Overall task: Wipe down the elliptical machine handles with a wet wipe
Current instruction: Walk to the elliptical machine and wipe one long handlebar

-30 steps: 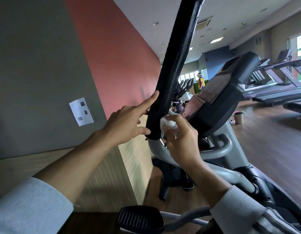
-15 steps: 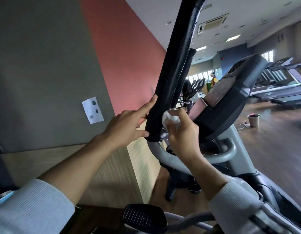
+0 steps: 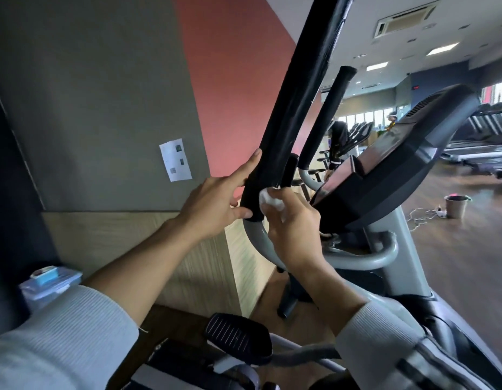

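Black foam covers the near handle (image 3: 295, 108), which rises from centre frame toward one o'clock. My left hand (image 3: 216, 205) steadies its lower end, forefinger straight along the foam and thumb pressing just below, not wrapped round. My right hand (image 3: 293, 223) pinches the bunched wet wipe (image 3: 268, 197) against the grip's base, at three o'clock of the left. I'd best fold the wipe round the foam, then stroke upward slowly, keeping even pressure.
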Available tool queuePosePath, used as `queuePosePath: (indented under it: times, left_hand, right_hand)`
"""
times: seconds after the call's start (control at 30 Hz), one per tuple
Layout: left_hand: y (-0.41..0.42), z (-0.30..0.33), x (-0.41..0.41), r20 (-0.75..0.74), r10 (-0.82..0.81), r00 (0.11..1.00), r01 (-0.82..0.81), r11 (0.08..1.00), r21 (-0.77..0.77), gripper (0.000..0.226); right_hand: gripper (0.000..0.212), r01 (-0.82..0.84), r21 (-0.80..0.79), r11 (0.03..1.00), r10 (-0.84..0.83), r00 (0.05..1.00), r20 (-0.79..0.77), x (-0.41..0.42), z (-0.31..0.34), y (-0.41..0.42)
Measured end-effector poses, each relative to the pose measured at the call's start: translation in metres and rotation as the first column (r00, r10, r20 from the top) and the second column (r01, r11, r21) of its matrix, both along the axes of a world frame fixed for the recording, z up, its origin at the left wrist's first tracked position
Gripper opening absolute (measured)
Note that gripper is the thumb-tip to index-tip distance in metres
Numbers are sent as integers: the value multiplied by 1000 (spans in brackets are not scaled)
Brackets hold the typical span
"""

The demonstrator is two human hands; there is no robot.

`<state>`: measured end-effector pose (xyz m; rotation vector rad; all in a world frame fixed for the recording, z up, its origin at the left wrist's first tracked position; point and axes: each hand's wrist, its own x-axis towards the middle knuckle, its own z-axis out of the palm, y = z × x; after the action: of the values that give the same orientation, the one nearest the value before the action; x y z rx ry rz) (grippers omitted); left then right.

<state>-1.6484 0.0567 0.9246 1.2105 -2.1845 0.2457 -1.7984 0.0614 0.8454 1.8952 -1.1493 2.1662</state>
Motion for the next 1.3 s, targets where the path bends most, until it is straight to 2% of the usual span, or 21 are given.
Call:
queuePosePath:
  times: [0.1, 0.2, 0.3, 0.4, 0.47, 0.53, 0.63, 0.77, 0.9, 0.97, 1.17, 1.3]
  left_hand:
    - [5, -3, -2, 14, 65, 998, -65, 998, 3, 116]
    - [15, -7, -10, 36, 141, 989, -141, 990, -6, 114]
    - [33, -31, -20, -28, 153, 988, -153, 988, -17, 101]
    - [51, -86, -22, -218, 112, 969, -115, 993, 2, 83]
    - [68, -142, -22, -306, 138, 942, -112, 988, 102, 75]
    - [93, -207, -25, -368, 150, 918, -54, 965, 258, 68]
    - [144, -302, -35, -398, 265, 878, 20, 810, 586, 65]
    - [220, -397, -49, -340, 263, 903, 118, 609, 785, 61]
    - [300, -460, -56, -274, 254, 927, 162, 389, 907, 42]
    - [345, -482, -58, -226, 234, 946, 146, 314, 938, 35]
    - [455, -530, -71, -89, 62, 994, 78, 169, 983, 28]
    - [498, -542, -100, -16, -96, 995, 27, 110, 994, 29]
  right_hand:
    - [17, -37, 126, 991, 50, 994, -101, -6, -2, 1]
    - [3, -45, 285, 958, 97, 980, -172, -7, -13, 6]
    - [8, -14, 318, 948, 53, 992, -113, -13, -29, 27]
    - [7, 14, 333, 943, 18, 996, -92, -29, -45, 62]
    - [1, 34, 371, 928, 5, 995, -103, -38, -66, 90]
    - [5, 77, 437, 896, -39, 995, -96, -46, -98, 116]
    - [13, 144, 591, 794, -111, 990, -91, -56, -169, 161]
    - [12, 227, 777, 588, -161, 973, -163, -66, -276, 254]
    - [10, 239, 908, 344, -233, 958, -164, -69, -368, 374]
    - [7, 214, 953, 214, -285, 947, -149, -71, -402, 433]
    - [10, 192, 981, -15, -389, 903, -183, -86, -461, 573]
    - [12, 194, 976, -97, -434, 875, -217, -113, -476, 622]
